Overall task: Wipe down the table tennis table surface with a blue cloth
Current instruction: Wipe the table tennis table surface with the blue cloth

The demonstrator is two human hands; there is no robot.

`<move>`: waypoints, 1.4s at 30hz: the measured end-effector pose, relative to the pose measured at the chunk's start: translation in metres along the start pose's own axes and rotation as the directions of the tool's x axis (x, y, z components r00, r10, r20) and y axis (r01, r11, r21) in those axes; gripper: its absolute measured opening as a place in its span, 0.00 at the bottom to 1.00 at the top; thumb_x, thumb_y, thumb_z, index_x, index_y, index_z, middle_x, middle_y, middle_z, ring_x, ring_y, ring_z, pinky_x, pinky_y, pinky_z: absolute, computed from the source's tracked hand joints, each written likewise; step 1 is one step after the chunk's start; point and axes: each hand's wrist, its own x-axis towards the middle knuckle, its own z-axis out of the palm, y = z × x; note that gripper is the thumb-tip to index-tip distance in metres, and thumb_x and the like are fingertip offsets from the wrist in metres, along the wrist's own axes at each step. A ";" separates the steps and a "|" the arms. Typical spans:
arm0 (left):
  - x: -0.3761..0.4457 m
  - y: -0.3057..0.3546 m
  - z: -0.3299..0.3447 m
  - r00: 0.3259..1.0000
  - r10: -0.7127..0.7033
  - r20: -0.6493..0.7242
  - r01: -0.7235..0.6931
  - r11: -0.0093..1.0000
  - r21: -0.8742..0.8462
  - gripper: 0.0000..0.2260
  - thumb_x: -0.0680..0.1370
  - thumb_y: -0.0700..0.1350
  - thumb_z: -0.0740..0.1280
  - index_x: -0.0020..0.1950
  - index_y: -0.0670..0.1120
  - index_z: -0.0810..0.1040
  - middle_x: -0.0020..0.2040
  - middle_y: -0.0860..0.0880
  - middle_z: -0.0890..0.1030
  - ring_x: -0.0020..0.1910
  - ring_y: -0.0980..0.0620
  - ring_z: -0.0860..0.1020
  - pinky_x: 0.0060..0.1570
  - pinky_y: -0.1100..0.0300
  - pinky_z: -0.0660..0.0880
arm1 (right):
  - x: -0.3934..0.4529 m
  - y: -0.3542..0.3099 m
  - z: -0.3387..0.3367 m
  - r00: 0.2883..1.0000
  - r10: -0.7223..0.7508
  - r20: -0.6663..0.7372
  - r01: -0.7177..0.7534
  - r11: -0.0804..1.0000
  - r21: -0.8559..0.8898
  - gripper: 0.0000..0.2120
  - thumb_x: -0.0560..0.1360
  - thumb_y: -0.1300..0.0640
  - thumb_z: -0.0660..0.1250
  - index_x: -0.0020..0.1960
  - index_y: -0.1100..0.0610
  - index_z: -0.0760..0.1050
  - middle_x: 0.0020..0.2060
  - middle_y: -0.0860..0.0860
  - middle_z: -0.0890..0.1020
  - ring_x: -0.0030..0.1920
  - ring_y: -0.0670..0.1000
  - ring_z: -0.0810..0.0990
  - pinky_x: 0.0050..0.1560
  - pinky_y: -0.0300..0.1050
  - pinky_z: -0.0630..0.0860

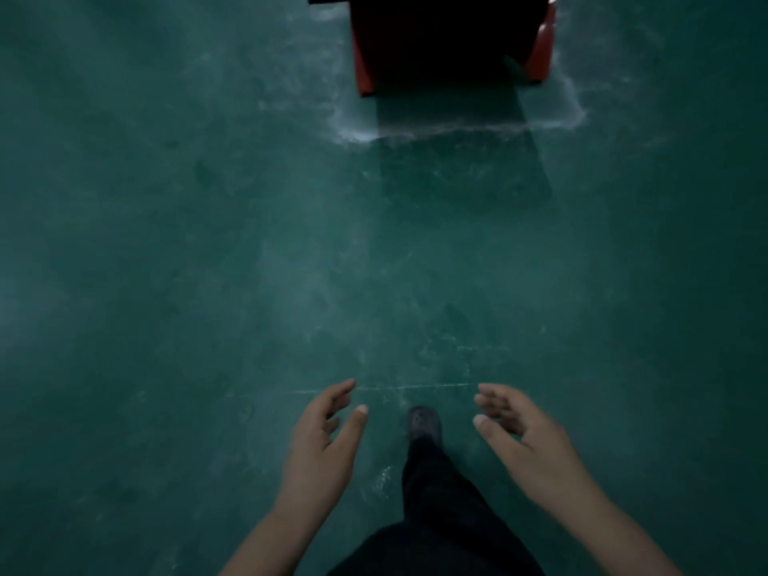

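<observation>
I looked straight down at a dark green floor (208, 251), scuffed and streaked with pale dust marks, and neither the blue cloth nor the table tennis table showed anywhere in view, so I could not tell where they lay or which way they pointed. My left hand (322, 444) hung out in front of me, low in the view, its fingers (338, 392) loosely spread and slightly curved, the thumb set apart from them, holding nothing and touching nothing. My right hand (525, 440) hung level with it, well apart from the left, palm turned inward, its fingers (492, 394) likewise relaxed and parted, gripping nothing. Between the two hands my leg in dark trousers (436, 500) reached forward, and my dark shoe (424, 421) stood on the floor just short of a thin pale line (415, 387) that ran across the floor from left to right. Farther ahead, at the top of the view, stood a red-sided object (540, 52) with a dark middle; I could not make out what it was. A ring of whitish dust (357, 133) traced the floor around its base, and a dark shadow (461, 160) stretched from it toward me.
</observation>
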 end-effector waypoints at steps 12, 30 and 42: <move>0.257 0.103 -0.088 0.957 0.044 -0.287 -0.061 0.997 -0.049 0.11 0.77 0.48 0.71 0.59 0.58 0.79 0.57 0.58 0.83 0.59 0.59 0.80 0.63 0.54 0.76 | 0.291 -0.187 0.046 0.950 -0.119 0.287 0.148 0.986 -0.079 0.16 0.77 0.58 0.71 0.57 0.39 0.74 0.53 0.39 0.83 0.54 0.38 0.80 0.58 0.37 0.73; 0.724 0.200 -0.258 0.988 -0.024 -0.152 0.008 0.995 -0.103 0.12 0.79 0.40 0.69 0.58 0.56 0.79 0.58 0.56 0.83 0.58 0.61 0.80 0.65 0.54 0.75 | 0.670 -0.447 0.216 0.990 -0.023 0.139 0.026 0.999 -0.023 0.14 0.78 0.61 0.70 0.60 0.47 0.78 0.52 0.42 0.83 0.52 0.36 0.80 0.52 0.28 0.74; 1.067 0.321 -0.284 0.990 -0.024 -0.141 0.020 0.999 -0.031 0.11 0.79 0.40 0.70 0.56 0.56 0.80 0.55 0.57 0.83 0.55 0.63 0.80 0.62 0.57 0.76 | 1.000 -0.596 0.263 0.987 -0.016 0.161 0.014 1.000 0.013 0.13 0.79 0.60 0.69 0.60 0.48 0.77 0.52 0.42 0.83 0.50 0.34 0.79 0.53 0.29 0.75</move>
